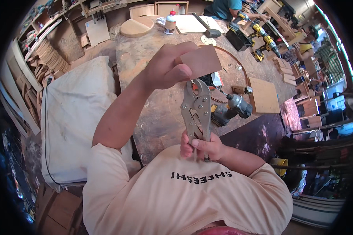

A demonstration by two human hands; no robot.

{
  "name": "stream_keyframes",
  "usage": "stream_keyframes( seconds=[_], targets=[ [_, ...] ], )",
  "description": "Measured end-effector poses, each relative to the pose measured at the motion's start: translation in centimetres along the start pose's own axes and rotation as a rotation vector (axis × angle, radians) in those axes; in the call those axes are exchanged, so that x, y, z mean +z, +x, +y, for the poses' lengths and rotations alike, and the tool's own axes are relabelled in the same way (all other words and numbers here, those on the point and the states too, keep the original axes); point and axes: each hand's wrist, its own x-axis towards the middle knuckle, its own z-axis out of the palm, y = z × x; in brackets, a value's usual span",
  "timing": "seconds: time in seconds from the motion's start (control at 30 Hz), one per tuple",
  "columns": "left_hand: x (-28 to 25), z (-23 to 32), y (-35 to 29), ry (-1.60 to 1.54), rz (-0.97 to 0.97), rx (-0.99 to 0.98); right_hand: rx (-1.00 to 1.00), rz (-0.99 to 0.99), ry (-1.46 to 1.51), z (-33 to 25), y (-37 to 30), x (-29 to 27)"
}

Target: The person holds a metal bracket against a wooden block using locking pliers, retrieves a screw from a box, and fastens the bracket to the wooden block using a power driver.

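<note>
Left hand (166, 64) up over the workbench (153, 127), fingers closed in a pinch, thumb on near face, other fingers mostly hidden behind, holding a flat brown wood block (204, 60). Right hand (208, 145) lower, close to the shirt, fingers wrapped round the handles of metal locking pliers (196, 107), thumb across the front; pliers upright, head just under the block. Cannot tell whether the pliers bite on the block, contact is masked by the left thumb and block. Containers: bottle (170, 23) with red cap, upright, far side of bench, cap on, contents not visible. Black box-like thing (238, 40) near the far right bench edge, inside unclear. Yellow bucket (279, 162) low on the right, off the bench, dark strap across it, contents cannot be told. Pale blue bin (338, 102) at far right, too blurred to say what it holds. Grey-and-black power driver (238, 105) lies just right of the pliers, square tan board (264, 95) beyond it. Mallet (208, 28) rests at the far side, right of the bottle; round wood disc (136, 26) left of the bottle. Yellow-and-black drills (266, 41) beside the black box. Person in teal shirt (226, 8) at top, across the bench.
</note>
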Motion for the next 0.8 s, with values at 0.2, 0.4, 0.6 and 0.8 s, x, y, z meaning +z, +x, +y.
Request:
stream_keyframes(
  seconds=[0.2,0.4,0.6,0.8],
  targets=[
    [-2.0,-0.2,-0.8,-0.017,0.017,-0.063,0.046,0.012,0.024,-0.2,2.3,-1.2],
    [-1.4,0.0,-1.3,0.053,0.076,-0.096,0.068,-0.057,0.045,-0.4,2.3,-2.2],
    [-1.7,0.7,-1.6,0.210,0.075,-0.120,0.075,0.037,-0.067,-0.8,2.1,-2.3],
    [-1.4,1.7,-1.4,0.200,0.075,-0.201,0.057,0.075,-0.210,-1.5,2.1,-1.7]
  ],
)
